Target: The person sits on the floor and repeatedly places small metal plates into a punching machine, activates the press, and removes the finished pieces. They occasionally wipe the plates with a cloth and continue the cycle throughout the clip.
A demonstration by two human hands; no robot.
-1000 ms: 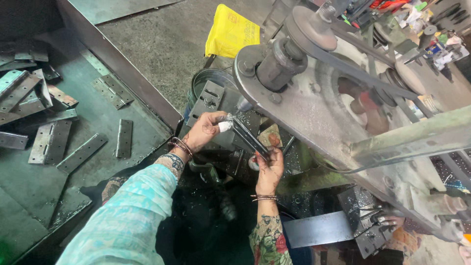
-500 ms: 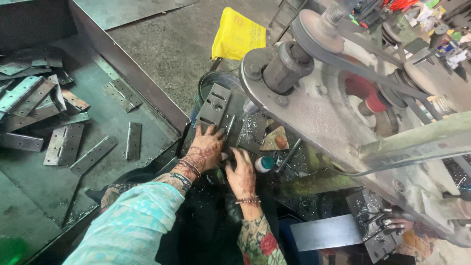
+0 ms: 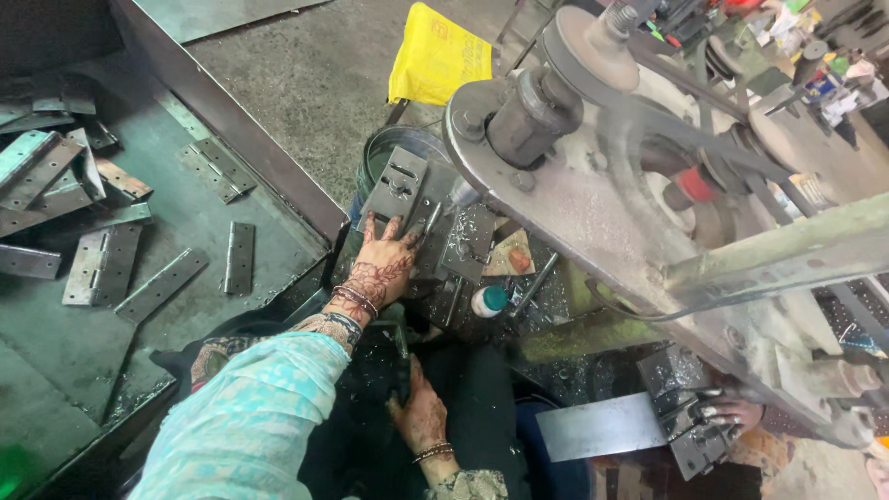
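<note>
From the head view, two of the person's own hands show, and a third hand [image 3: 736, 407] belonging to someone else sits at the lower right, its arm cut off behind the machine frame [image 3: 593, 213]. The left hand [image 3: 384, 264] lies flat with fingers spread on a grey metal plate [image 3: 435, 245] on the machine bed, gripping nothing. Just above it a slotted metal block [image 3: 396, 185] leans against a dark round bucket [image 3: 394, 148], mostly hidden behind it. The right hand [image 3: 421, 417] is low in shadow, fingers curled around a dark object I cannot make out. One small white bottle with a teal cap [image 3: 488, 300] stands near the plate. In the tray [image 3: 56, 352] on the left, roughly a dozen metal hinges [image 3: 102, 264] lie scattered, several cropped by the edge. One yellow bag [image 3: 435, 56] lies on the floor.
</note>
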